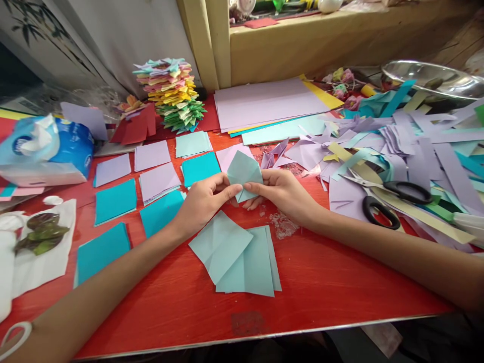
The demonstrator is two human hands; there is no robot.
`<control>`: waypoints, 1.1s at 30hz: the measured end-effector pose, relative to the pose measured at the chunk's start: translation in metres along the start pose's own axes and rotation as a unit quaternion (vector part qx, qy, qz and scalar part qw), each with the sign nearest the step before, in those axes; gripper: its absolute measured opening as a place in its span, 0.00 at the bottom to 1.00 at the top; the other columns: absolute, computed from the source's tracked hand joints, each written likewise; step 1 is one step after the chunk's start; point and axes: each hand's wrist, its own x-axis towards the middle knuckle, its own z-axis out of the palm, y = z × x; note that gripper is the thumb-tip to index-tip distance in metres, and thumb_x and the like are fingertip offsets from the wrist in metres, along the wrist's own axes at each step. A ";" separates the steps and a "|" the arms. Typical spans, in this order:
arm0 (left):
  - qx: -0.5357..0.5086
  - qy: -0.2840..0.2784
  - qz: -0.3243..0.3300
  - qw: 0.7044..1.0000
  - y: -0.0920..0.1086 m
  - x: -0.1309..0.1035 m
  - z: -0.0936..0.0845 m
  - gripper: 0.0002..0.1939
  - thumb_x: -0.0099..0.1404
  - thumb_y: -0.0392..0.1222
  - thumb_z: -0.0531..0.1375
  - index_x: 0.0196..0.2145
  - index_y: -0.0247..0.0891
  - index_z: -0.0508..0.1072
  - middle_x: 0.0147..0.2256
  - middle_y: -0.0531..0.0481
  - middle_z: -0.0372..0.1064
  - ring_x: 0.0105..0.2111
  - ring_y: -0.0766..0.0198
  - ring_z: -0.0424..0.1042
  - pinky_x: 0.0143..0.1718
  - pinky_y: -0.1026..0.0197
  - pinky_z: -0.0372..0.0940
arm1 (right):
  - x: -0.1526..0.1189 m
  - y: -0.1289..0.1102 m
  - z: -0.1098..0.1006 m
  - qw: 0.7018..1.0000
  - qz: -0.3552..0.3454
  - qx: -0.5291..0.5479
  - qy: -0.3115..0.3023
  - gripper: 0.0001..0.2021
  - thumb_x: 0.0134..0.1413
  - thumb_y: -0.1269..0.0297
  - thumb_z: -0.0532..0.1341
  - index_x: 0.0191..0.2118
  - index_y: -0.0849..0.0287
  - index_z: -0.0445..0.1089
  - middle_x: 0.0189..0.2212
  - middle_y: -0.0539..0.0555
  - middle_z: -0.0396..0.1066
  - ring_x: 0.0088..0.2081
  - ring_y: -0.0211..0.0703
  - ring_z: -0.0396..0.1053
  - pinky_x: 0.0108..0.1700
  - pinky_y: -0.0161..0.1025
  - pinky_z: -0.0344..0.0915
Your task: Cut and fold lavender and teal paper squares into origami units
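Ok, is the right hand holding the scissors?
No, the scissors lie among the paper scraps, while the right hand pinches a folded pale-blue paper.

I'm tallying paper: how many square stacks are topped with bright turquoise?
4: the leftmost column's middle stack and nearest stack, a third left of the left hand, a fourth beyond it. Others may be hidden.
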 end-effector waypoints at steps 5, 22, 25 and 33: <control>0.050 -0.007 -0.008 0.999 -0.001 0.001 -0.001 0.12 0.59 0.51 0.57 0.29 0.39 0.69 0.23 0.53 0.70 0.26 0.65 0.67 0.30 0.62 0.58 | 0.000 0.001 0.000 1.000 0.004 0.004 -0.004 0.10 0.50 0.58 0.60 0.33 0.61 0.69 0.30 0.53 0.74 0.27 0.37 0.73 0.33 0.34 0.72; 0.054 0.005 0.015 0.998 0.003 -0.001 0.000 0.14 0.61 0.51 0.55 0.27 0.38 0.67 0.25 0.54 0.65 0.27 0.66 0.64 0.30 0.64 0.57 | 0.001 0.001 -0.001 1.000 -0.005 0.003 -0.004 0.09 0.50 0.60 0.61 0.33 0.62 0.69 0.28 0.52 0.72 0.27 0.38 0.73 0.31 0.34 0.71; -0.006 0.015 0.014 1.000 0.005 -0.003 0.000 0.12 0.61 0.48 0.55 0.25 0.37 0.67 0.25 0.54 0.64 0.27 0.68 0.63 0.30 0.64 0.57 | 0.000 0.001 -0.002 1.000 0.002 -0.011 -0.023 0.11 0.49 0.59 0.61 0.34 0.62 0.69 0.30 0.53 0.72 0.27 0.39 0.74 0.31 0.35 0.72; -0.105 0.005 -0.023 0.994 0.004 -0.005 0.000 0.16 0.62 0.46 0.55 0.21 0.36 0.68 0.23 0.52 0.64 0.26 0.67 0.63 0.29 0.63 0.58 | 0.001 0.001 -0.002 0.999 0.011 -0.004 -0.033 0.11 0.49 0.59 0.61 0.35 0.62 0.70 0.30 0.53 0.73 0.27 0.39 0.74 0.33 0.36 0.72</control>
